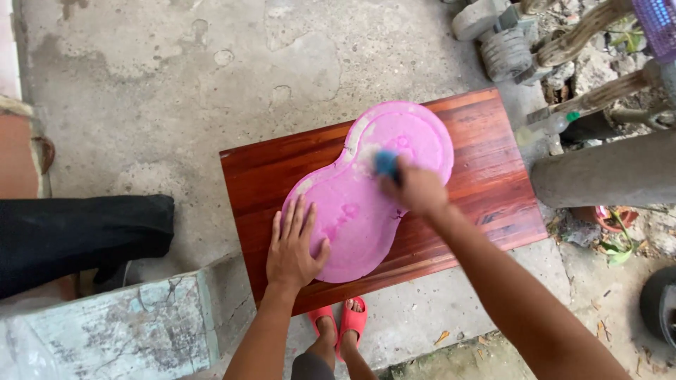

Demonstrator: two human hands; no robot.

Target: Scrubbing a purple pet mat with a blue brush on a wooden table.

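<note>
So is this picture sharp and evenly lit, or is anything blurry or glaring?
In the head view the light is soft and even, with no hard shadows or glare. The right hand and the blue sponge it holds look slightly smeared by motion. The left hand, the pink board and the wooden table are sharp. Edges bend a little, wide-lens style.

The blue thing [386,163] in the right hand [417,188] is mostly buried under the fingers and kinda blurred, so can't tell if it's a sponge or a brush. The left hand [292,246] covers the near-left edge of the pink board [366,204]. Black fabric [77,236] at left runs off the frame, the dark round pot [660,304] at right is cropped too.
</note>
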